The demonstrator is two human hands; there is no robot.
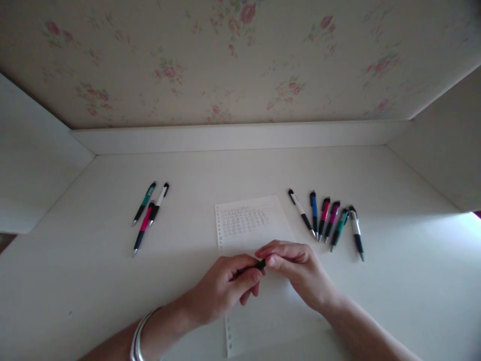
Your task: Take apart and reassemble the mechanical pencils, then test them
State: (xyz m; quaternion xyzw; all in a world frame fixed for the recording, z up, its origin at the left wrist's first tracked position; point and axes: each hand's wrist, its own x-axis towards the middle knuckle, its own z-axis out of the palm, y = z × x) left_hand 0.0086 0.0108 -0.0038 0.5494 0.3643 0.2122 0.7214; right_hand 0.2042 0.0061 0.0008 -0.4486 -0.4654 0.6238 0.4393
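My left hand [229, 283] is closed around a pen [260, 264]; only a short black part of it shows between my hands. The fingertips of my right hand [296, 265] pinch the pen's other end, whose tip they hide. Both hands are over a sheet of paper [251, 248] with punched holes down its left edge. Handwriting fills several lines on the sheet's upper part.
Three pens lie at the left: a green one [145, 203], a white one [160, 203] and a pink one [143, 228]. To the right is a row of several pens, among them a blue one [314, 210]. A floral wall [240, 75] rises behind the white desk [93, 281], between side panels.
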